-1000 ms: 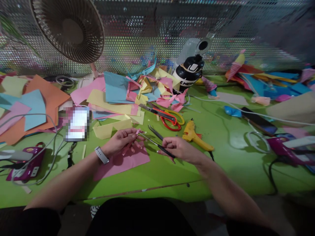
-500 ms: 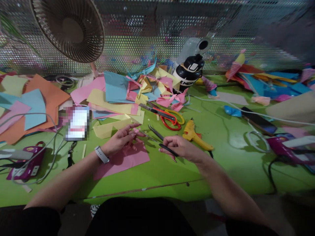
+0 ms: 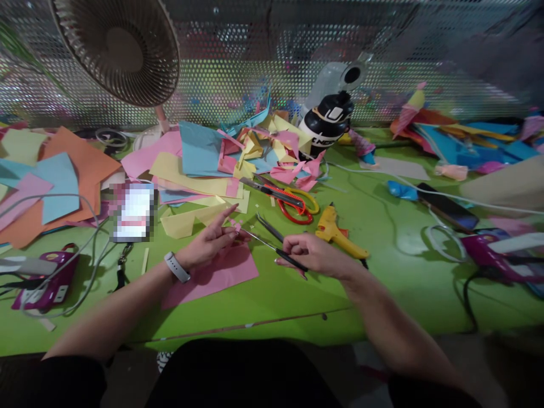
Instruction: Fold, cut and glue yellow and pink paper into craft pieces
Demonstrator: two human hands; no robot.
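My left hand, with a pale watch band at the wrist, pinches a small pink paper piece between thumb and fingers. Its index finger points outward. In my right hand is a thin metal tool with a black handle; its slim silver tip reaches the pink piece, though I cannot tell if they touch. A second dark, slender tool lies just beyond, partly behind my right fingers. Under my left hand rests a flat pink paper sheet.
Beyond my hands lie a red cutter knife, scissors and a yellow glue gun. Coloured paper scraps pile up behind. A fan, phones, a black bottle, power strips and cables surround the work.
My left index finger has straightened and lifted away from the other fingers, while the thumb stays by the pink piece. My right hand with its tool has barely moved.
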